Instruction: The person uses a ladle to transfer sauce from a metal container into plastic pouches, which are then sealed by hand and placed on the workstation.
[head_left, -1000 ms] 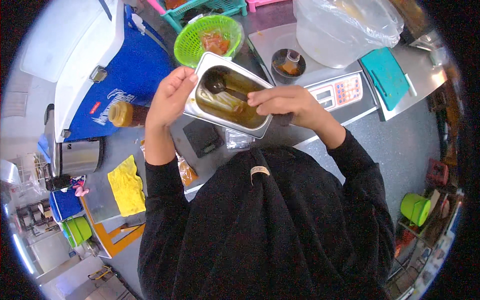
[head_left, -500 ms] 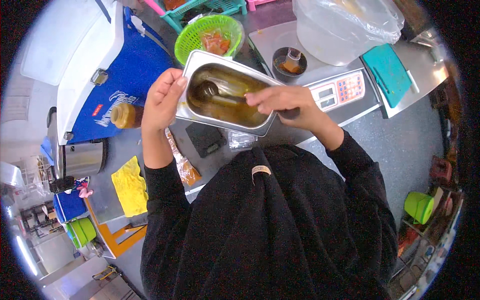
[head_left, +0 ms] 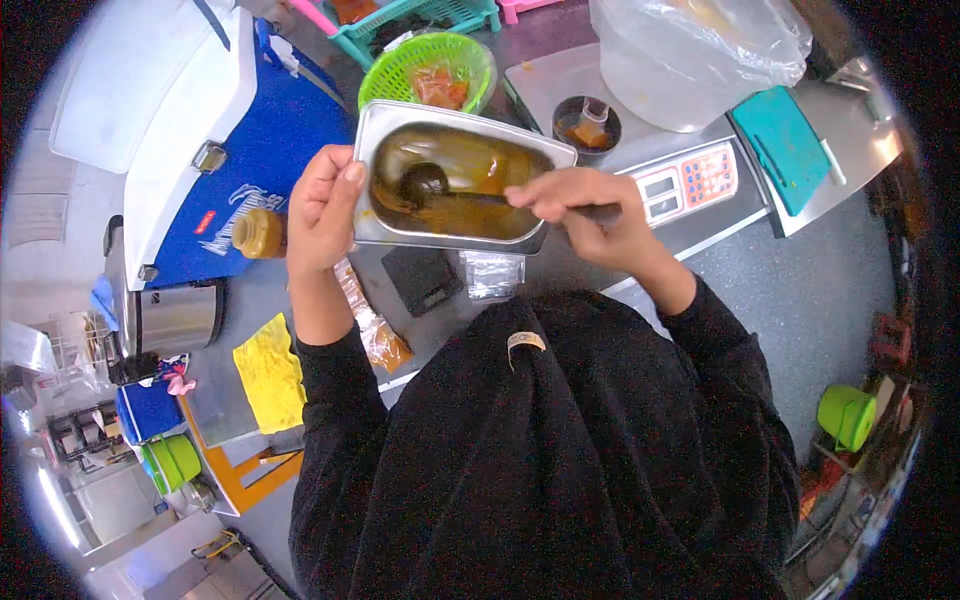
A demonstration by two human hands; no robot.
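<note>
My left hand (head_left: 325, 205) grips the left end of a rectangular steel food pan (head_left: 480, 118), thumb over the rim. The pan is raised above the counter and tipped so its inside shows, coated with brownish-yellow oily liquid. A dark ladle (head_left: 424, 184) lies with its round bowl in the pan's left part. My right hand (head_left: 605, 215) is closed around the ladle's handle at the pan's right end, the fingers slightly blurred. Under the pan's near edge are a small black scale (head_left: 420, 280) and a clear plastic container (head_left: 492, 275).
A jar (head_left: 258, 233) stands by the blue cooler (head_left: 290, 130). Behind the pan sits a green basket (head_left: 385, 80) with bagged food. To the right are a dark bowl (head_left: 570, 112), a scale with keypad (head_left: 690, 180) and a teal board (head_left: 785, 150). A yellow cloth (head_left: 268, 375) lies left.
The pan has turned slightly counterclockwise, its right end rising and its long sides now nearer level. My right hand has shifted a little right with the ladle.
</note>
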